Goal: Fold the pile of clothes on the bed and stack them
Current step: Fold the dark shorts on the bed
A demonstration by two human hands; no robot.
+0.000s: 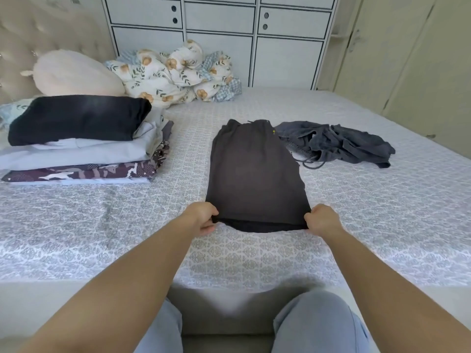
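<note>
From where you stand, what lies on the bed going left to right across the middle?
Stack of folded clothes → dark grey garment, its near corners pinched by the left hand and right hand → crumpled blue-grey garment.

A dark grey garment (256,174) lies flat down the middle of the patterned bed sheet (382,212), folded lengthwise. The left hand (201,217) and right hand (322,219) pinch its two near corners, lifting that edge slightly. To the left sits a stack of folded clothes (81,138), black on top. Just right of the garment lies a crumpled blue-grey piece (336,143). A floral quilt (175,72) is heaped near the headboard.
</note>
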